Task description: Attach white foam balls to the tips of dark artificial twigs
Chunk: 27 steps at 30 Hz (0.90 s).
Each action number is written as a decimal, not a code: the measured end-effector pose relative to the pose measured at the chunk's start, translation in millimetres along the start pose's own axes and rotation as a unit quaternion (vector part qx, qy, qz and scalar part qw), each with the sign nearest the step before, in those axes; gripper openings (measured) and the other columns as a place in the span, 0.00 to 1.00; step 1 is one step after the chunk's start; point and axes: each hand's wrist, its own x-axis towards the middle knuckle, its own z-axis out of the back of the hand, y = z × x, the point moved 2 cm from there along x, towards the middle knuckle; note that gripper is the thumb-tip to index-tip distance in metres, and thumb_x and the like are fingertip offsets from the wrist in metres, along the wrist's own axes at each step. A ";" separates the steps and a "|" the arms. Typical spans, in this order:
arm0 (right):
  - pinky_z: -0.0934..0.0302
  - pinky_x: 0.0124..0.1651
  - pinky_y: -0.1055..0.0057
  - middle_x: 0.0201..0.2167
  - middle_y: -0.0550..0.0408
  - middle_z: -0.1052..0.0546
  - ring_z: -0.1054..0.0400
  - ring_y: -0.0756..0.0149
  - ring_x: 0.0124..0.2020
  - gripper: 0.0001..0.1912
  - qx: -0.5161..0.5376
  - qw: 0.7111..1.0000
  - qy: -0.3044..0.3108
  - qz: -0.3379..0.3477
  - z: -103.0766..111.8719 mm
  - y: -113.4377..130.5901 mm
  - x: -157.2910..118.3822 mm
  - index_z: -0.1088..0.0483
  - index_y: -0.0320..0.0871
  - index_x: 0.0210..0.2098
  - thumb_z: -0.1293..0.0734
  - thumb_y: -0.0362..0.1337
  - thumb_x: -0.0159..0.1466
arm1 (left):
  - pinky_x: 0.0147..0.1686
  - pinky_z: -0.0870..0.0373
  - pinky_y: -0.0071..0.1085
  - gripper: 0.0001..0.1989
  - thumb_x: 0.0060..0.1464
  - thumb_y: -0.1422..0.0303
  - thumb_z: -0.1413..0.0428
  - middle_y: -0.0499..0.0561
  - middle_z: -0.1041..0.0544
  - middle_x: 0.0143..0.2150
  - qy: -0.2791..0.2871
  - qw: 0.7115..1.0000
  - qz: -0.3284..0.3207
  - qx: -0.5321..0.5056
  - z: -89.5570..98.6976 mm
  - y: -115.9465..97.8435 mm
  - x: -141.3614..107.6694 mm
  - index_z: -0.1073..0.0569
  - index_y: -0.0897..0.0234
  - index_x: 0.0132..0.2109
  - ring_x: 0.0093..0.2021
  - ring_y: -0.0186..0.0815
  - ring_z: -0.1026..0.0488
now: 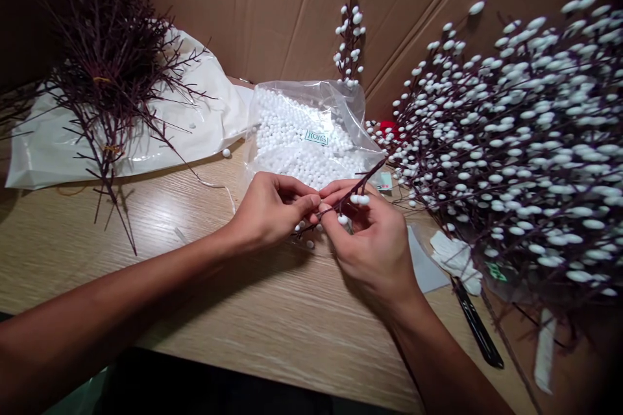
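Both hands meet over the table's middle around one dark brown artificial twig [357, 189] with a few white berries on it. My right hand [372, 237] is closed on the twig's stem, thumb and fingers pinching it. My left hand [280, 204] pinches at the same stem with its thumb and forefinger; whether a berry is between those fingertips is hidden. Just behind the hands lies a clear plastic bag [357, 100] full of loose white berries [292, 130]. Some white berries [310, 244] show below the fingers, near the twig's lower end.
At left, bundled bare twigs [104, 58] lie on a white plastic bag [209, 91]. A large heap of berried twigs [525, 123] fills the right. A black-handled cutter [477, 324] and crumpled white tissue [455, 256] lie at right. Cardboard [277, 13] walls the back.
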 end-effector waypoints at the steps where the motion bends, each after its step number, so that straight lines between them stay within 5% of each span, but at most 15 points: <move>1: 0.28 0.45 0.66 0.43 0.51 0.25 0.26 0.61 0.45 0.05 -0.001 1.000 -0.002 0.001 -0.3 -0.1 -0.2 0.27 0.44 0.34 0.30 0.29 0.65 | 0.26 0.29 0.25 0.02 0.52 0.76 0.34 0.53 0.20 0.25 -0.001 1.000 -0.002 0.005 0.2 0.7 0.0 0.18 0.73 0.32 0.25 0.31 0.25; 13: 0.29 0.48 0.67 0.43 0.52 0.25 0.26 0.63 0.45 0.04 0.010 1.000 -0.010 -0.005 3.6 -2.4 2.3 0.28 0.44 0.35 0.30 0.30 0.66 | 0.31 0.27 0.25 0.07 0.56 0.72 0.35 0.57 0.15 0.34 0.000 1.000 -0.023 0.018 1.5 4.6 4.7 0.15 0.71 0.40 0.30 0.32 0.22; 27: 0.27 0.49 0.70 0.41 0.51 0.24 0.25 0.65 0.44 0.04 0.071 0.997 -0.011 -0.016 6.0 -4.1 6.1 0.27 0.41 0.34 0.29 0.28 0.63 | 0.34 0.26 0.26 0.05 0.54 0.76 0.35 0.55 0.16 0.32 0.033 0.999 -0.026 -0.001 3.2 5.3 6.6 0.16 0.72 0.39 0.30 0.32 0.22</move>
